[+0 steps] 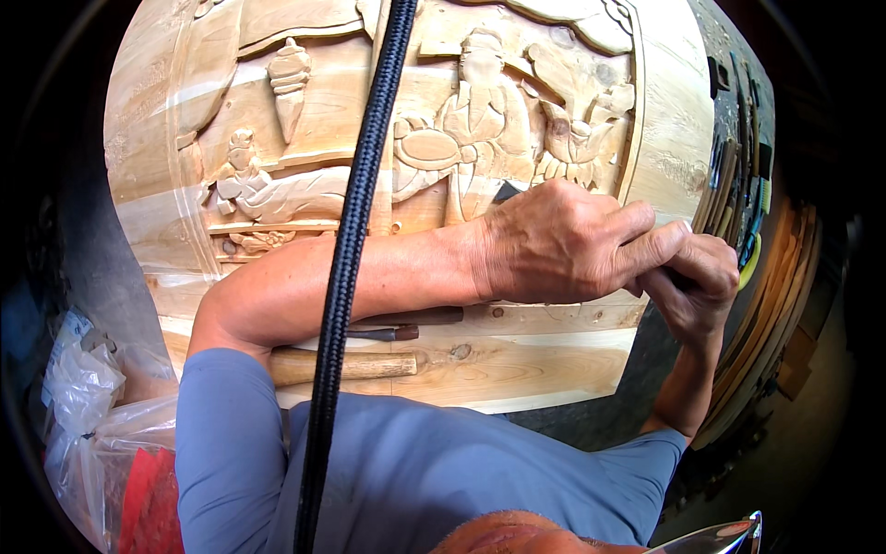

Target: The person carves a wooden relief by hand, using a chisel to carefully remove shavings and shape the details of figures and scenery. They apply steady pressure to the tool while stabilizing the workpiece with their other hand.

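Observation:
A large pale wooden panel [674, 166] carved in relief with figures lies in front of me. My left arm reaches across it, and my left hand [568, 242] is closed low over the right part of the carving. By its wrist the flat grey blade of a chisel [506, 192] shows against the wood; the rest of the tool is hidden under the hands. My right hand [694, 282], at the panel's right edge, touches the left hand's fingers. Its fingers are curled closed, seemingly round the chisel's handle, which cannot be seen.
On the near strip of the panel lie a thick wooden handle [383, 364] and a dark-bladed tool [374, 333]. Several hand tools [729, 175] lie along the right side, beside curved wooden strips [771, 305]. A clear plastic bag [83, 388] is at left. A black braided cable [355, 198] crosses the view.

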The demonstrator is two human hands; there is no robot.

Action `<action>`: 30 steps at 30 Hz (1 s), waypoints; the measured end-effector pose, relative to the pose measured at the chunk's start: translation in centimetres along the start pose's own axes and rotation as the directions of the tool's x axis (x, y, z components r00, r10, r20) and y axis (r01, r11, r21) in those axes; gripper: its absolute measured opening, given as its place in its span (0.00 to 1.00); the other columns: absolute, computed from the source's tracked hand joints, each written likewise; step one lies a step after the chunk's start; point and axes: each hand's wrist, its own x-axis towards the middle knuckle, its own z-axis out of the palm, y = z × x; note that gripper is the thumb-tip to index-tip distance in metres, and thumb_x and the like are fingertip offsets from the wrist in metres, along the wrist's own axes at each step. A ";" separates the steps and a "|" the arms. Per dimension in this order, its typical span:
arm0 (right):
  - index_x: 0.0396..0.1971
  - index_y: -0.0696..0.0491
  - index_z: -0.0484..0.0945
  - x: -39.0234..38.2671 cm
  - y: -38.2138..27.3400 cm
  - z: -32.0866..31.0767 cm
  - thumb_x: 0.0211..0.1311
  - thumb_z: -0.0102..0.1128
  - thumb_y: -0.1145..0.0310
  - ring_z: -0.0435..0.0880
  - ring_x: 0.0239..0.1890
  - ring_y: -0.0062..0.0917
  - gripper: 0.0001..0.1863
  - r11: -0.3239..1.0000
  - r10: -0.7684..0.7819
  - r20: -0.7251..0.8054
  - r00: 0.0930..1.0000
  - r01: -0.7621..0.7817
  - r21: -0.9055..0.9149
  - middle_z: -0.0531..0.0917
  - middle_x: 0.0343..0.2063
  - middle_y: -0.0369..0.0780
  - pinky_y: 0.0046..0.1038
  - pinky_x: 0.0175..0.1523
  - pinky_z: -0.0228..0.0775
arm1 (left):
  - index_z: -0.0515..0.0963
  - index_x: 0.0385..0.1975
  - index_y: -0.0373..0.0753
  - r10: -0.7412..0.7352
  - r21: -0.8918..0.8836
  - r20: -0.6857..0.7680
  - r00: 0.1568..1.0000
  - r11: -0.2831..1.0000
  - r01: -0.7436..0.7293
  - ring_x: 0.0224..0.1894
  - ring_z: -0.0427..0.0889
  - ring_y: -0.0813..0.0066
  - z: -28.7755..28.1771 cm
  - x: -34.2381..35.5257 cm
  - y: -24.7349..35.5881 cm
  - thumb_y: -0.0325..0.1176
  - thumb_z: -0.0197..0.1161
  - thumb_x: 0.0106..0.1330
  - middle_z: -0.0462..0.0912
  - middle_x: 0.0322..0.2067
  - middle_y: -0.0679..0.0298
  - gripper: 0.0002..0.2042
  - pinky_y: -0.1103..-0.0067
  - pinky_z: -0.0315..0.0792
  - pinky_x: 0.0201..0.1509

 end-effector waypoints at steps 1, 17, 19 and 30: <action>0.32 0.62 0.88 -0.1 0.0 -0.1 0.50 0.76 0.84 0.84 0.21 0.26 0.08 1.000 0.009 0.005 1.000 -0.009 -0.002 0.84 0.20 0.39 0.27 0.30 0.72 | 0.77 0.73 0.37 0.001 -0.015 0.010 1.000 1.000 -0.001 0.26 0.84 0.75 -0.1 0.1 0.1 0.43 0.74 0.68 0.78 0.31 0.67 0.34 0.76 0.78 0.24; 0.31 0.61 0.90 1.0 0.3 -0.5 0.51 0.77 0.82 0.89 0.23 0.29 0.07 1.000 0.016 0.038 0.999 -0.017 0.012 0.87 0.21 0.40 0.28 0.32 0.78 | 0.78 0.73 0.38 -0.047 -0.012 -0.010 0.999 0.999 0.047 0.25 0.85 0.73 -0.1 0.3 0.1 0.38 0.74 0.68 0.77 0.31 0.64 0.32 0.75 0.81 0.24; 0.31 0.61 0.90 1.2 0.5 -0.5 0.51 0.79 0.81 0.90 0.23 0.29 0.07 1.000 0.015 0.050 0.999 -0.015 0.015 0.88 0.21 0.40 0.28 0.32 0.78 | 0.78 0.73 0.38 -0.048 0.027 -0.006 0.999 0.998 0.048 0.25 0.84 0.73 -0.3 0.4 0.1 0.35 0.71 0.68 0.77 0.31 0.65 0.31 0.75 0.81 0.24; 0.33 0.63 0.90 2.2 1.2 -0.6 0.49 0.82 0.80 0.90 0.25 0.29 0.11 0.999 -0.033 0.067 0.997 0.031 0.027 0.88 0.23 0.42 0.28 0.33 0.78 | 0.78 0.71 0.36 -0.071 0.091 -0.053 0.996 0.993 0.076 0.26 0.84 0.72 -0.1 0.3 -0.1 0.33 0.68 0.68 0.77 0.30 0.65 0.30 0.76 0.81 0.26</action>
